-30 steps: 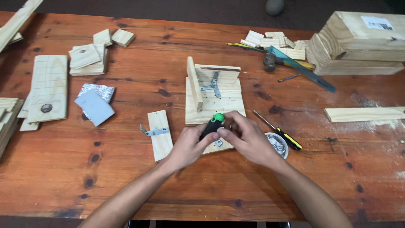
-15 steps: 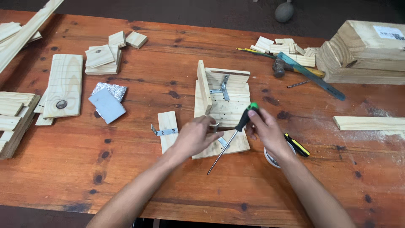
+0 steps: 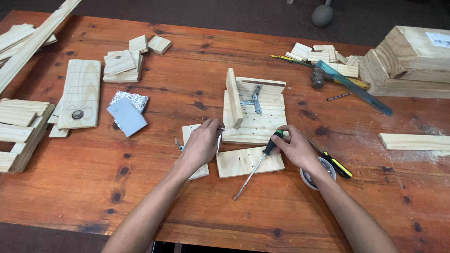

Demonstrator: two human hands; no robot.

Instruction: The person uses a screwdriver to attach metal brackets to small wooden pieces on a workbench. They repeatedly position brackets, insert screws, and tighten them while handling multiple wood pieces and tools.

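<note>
Screwdriver (image 3: 262, 159) lowered since, tip now on table; right hand (image 3: 296, 149) fingers grip handle | left hand (image 3: 202, 143) pinches screw

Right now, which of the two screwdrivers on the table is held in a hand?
The green-and-black-handled screwdriver, gripped by the right hand over the small pine board. The yellow-and-black-handled screwdriver lies untouched beside that wrist.

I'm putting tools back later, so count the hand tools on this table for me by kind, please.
Screwdrivers: 2, one with a green-tipped handle in the right hand, one yellow and black lying beside it
Hammer: 1
Saw: 1, blue blade
Total: 4
The left hand holds no tool.
</note>
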